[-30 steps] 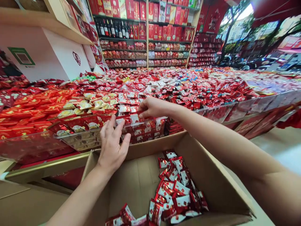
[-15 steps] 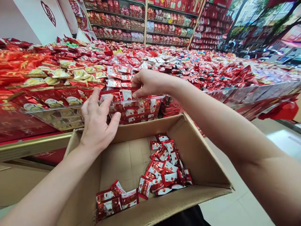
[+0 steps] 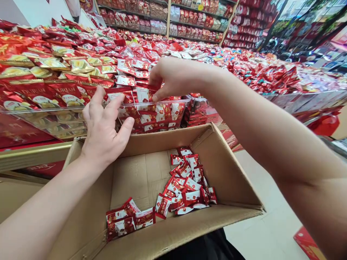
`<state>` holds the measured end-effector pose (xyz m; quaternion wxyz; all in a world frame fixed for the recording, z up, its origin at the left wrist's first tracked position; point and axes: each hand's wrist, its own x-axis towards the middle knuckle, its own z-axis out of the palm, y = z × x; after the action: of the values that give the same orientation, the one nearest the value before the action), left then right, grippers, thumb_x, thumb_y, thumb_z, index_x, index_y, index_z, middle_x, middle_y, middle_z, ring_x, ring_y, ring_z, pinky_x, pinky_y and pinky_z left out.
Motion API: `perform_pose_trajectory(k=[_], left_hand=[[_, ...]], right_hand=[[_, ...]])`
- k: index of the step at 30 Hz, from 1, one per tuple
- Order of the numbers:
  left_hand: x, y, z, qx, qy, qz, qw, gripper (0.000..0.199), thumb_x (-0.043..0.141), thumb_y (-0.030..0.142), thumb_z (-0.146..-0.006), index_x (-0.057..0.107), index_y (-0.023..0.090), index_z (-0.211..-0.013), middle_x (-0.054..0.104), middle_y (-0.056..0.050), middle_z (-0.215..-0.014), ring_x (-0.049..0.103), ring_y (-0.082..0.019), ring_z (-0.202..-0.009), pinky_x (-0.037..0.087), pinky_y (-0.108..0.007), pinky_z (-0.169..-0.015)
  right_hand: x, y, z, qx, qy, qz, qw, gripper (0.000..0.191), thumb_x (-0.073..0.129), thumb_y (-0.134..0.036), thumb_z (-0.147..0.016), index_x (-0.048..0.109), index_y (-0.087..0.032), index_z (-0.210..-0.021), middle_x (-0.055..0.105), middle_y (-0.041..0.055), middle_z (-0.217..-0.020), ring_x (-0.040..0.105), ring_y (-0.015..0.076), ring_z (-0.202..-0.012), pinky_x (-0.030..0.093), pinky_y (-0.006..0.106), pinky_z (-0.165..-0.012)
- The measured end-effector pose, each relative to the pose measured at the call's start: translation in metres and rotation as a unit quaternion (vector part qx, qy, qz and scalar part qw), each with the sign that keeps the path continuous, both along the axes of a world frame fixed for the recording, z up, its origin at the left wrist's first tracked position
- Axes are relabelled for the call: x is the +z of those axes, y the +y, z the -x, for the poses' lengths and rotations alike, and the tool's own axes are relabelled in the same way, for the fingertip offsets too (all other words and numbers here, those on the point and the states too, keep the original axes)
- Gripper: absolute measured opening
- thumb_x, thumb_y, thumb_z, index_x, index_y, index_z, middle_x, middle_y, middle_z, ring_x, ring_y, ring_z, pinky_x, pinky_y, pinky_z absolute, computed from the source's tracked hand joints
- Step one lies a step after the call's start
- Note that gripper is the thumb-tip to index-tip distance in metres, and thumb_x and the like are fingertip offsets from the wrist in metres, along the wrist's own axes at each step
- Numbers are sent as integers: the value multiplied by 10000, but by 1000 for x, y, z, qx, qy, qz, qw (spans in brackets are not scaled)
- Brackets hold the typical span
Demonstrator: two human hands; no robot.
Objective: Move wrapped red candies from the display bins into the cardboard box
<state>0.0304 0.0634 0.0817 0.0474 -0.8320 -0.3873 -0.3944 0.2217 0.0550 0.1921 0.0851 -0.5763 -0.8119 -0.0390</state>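
My right hand [image 3: 170,77] reaches into the front of a clear bin [image 3: 187,103], thumb and fingers closed on the edge of a red-and-white candy packet [image 3: 143,94] that stands upright. My left hand [image 3: 104,131] is open with its fingers spread at the bin's front edge. Its fingertips are close to another red-and-white packet [image 3: 127,94]; whether they touch it I cannot tell. Below both hands is an open cardboard box [image 3: 234,180]. Several packets of the same look [image 3: 187,186] lie heaped on its right side, and a few more [image 3: 124,220] sit in the near left corner.
Durian packets [image 3: 58,92] fill the bin to the left. Heaps of wrapped sweets [image 3: 276,77] stretch along the display to the right. Stocked shelves [image 3: 195,21] stand behind. A gold-coloured rail [image 3: 35,155] runs left of the box, and a red carton [image 3: 309,242] is on the floor.
The view has tilted down and shifted slightly, so the bins sit higher. The packet at my right hand stands up further above the bin's edge. My left hand remains spread.
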Motion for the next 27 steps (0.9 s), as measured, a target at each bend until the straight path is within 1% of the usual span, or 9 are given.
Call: perform_pose_trajectory(k=[3, 5, 8, 12, 15, 18, 21, 24, 27], left_hand=[[0, -1, 1, 9, -10, 6, 1000, 477, 527, 294, -783, 407, 178, -1230, 261, -64, -1365, 260, -280, -1225, 245, -437, -1004], [1, -2, 2, 13, -19, 15, 1000, 452, 516, 289, -789, 422, 167, -1214, 288, -75, -1342, 279, -268, -1213, 289, -415, -982], [2, -3, 3, 8, -28, 28, 999, 419, 485, 294, -810, 428, 166, -1205, 285, -68, -1337, 282, -247, -1210, 341, -381, -945], [2, -3, 3, -1, -47, 34, 998, 429, 493, 302, -803, 422, 182, -1208, 264, -55, -1345, 285, -241, -1209, 405, -346, -887], [2, -3, 3, -3, -58, 23, 998, 422, 503, 284, -789, 434, 194, -1196, 270, -51, -1344, 288, -246, -1213, 414, -359, -886], [3, -3, 6, -19, -81, -17, 996, 430, 579, 243, -726, 487, 172, -1139, 334, -86, -1309, 325, -275, -1189, 429, -395, -866], [3, -8, 11, -78, -139, -39, 986, 364, 604, 154, -685, 544, 213, -1039, 507, -49, -1122, 479, -245, -1042, 467, -356, -793], [3, -16, 13, -196, -129, 64, 970, 344, 563, 137, -716, 522, 269, -1032, 589, 14, -823, 582, -138, -693, 492, -261, -603], [2, -25, 7, -284, -5, 206, 937, 512, 554, 228, -744, 355, 263, -1215, 588, 31, -739, 550, -103, -564, 458, -221, -518]], right_hand=[[-2, -33, 5, 14, 21, -100, 995, 247, 528, -258, -695, 642, -73, -810, 567, -24, -720, 550, 154, -805, 354, 271, -669], [-24, -53, 9, 79, 61, -5, 995, 170, 520, -198, -700, 652, -96, -731, 578, -36, -637, 555, 101, -681, 375, 239, -639], [-91, -72, 19, 171, 95, 276, 941, 147, 544, -59, -646, 626, -175, -609, 596, -30, -579, 529, 88, -534, 394, 232, -530], [-194, -82, 32, 105, 63, 345, 931, 394, 608, 49, -456, 341, -199, -306, 391, -36, -312, 503, 148, -432, 350, 270, -421], [-233, -84, 37, 78, 44, 357, 930, 533, 654, 40, -382, 194, -200, -262, 348, -23, -274, 509, 191, -408, 321, 286, -374], [-230, -79, 34, 74, 37, 347, 934, 492, 691, -20, -391, 244, -187, -269, 389, -24, -304, 510, 177, -423, 294, 265, -366], [-193, -67, 25, 88, 54, 319, 942, 201, 690, -149, -513, 510, -208, -445, 499, -34, -434, 512, 134, -486, 304, 233, -405], [-147, -59, 14, 95, 207, 241, 944, 60, 612, -212, -670, 589, -178, -713, 556, -25, -594, 484, 88, -534, 340, 199, -471], [-117, -61, 5, 85, 426, 194, 880, 140, 576, -280, -729, 534, -148, -751, 509, -37, -621, 441, 68, -545, 357, 176, -493]])
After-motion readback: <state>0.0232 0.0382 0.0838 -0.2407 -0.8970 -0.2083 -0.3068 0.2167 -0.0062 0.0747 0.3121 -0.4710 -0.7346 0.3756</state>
